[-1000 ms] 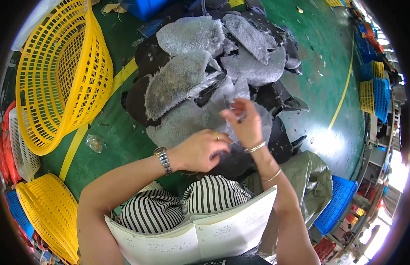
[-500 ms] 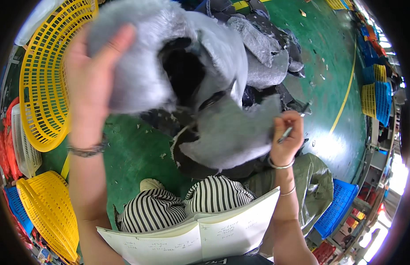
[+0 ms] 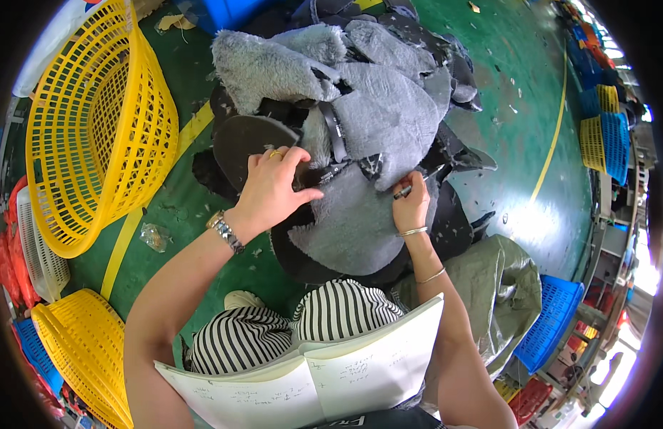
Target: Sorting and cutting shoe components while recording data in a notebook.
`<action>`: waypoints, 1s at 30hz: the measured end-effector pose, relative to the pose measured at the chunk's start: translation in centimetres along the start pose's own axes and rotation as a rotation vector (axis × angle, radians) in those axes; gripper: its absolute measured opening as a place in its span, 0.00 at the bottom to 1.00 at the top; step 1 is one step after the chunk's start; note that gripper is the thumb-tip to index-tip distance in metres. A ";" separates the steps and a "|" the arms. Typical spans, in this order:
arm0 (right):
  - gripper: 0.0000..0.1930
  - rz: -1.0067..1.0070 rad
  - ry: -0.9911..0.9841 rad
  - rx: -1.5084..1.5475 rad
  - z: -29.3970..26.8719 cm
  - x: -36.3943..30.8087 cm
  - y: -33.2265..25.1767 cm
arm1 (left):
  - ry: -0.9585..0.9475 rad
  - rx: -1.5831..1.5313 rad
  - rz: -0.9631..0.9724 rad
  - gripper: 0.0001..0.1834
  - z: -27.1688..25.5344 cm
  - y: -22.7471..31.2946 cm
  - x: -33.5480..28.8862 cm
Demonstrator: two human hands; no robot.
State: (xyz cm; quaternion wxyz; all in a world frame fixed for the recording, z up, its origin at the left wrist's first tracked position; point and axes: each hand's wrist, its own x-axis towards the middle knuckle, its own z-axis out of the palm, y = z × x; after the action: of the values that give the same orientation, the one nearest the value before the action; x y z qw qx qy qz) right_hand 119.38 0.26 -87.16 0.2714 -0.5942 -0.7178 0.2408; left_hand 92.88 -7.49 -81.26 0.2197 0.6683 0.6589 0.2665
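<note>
Grey plush fabric pieces [image 3: 385,107] with dark backing lie heaped on the floor in front of my knees. My left hand [image 3: 274,186] is over the heap's near left part, thumb and fingers apart, beside a dark rounded piece [image 3: 249,146]. Whether its fingertips touch the fabric is unclear. My right hand [image 3: 411,207] is closed around a pen [image 3: 403,192], at the right edge of a flat grey plush piece [image 3: 356,222]. Narrow black strips with pale print [image 3: 336,136] lie among the pieces. Across my lap rests an open notebook [image 3: 253,397] with handwriting.
A large yellow basket [image 3: 142,121] stands left of the heap, with another yellow basket [image 3: 81,350] nearer. At the right are an olive sack [image 3: 506,286] and a blue basket [image 3: 549,322]. Scraps and a crumpled clear wrapper [image 3: 155,236] lie on the green floor.
The plush piece held up by my left hand is down on the heap and released. My left hand has come down toward the middle; my right hand has shifted left, still with the pen.
</note>
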 end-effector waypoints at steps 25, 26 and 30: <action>0.20 -0.002 0.127 0.386 -10.7 -3.0 -7.2 | -0.651 -0.799 -0.379 0.20 -12.0 6.2 -3.8; 0.24 0.105 0.159 0.509 -11.8 -3.6 -8.9 | -0.822 -0.779 -0.339 0.20 -13.4 7.1 -4.4; 0.34 0.133 -0.041 0.943 -15.0 -6.4 -17.9 | -1.050 -0.603 -0.265 0.19 -15.0 10.7 -6.0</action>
State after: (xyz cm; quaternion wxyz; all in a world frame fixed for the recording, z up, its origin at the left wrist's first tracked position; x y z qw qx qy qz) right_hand 117.50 -8.89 -64.84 0.4813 -0.4462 -0.4957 0.5688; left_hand 91.40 -14.72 -63.34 0.7250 0.5312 0.4358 0.0470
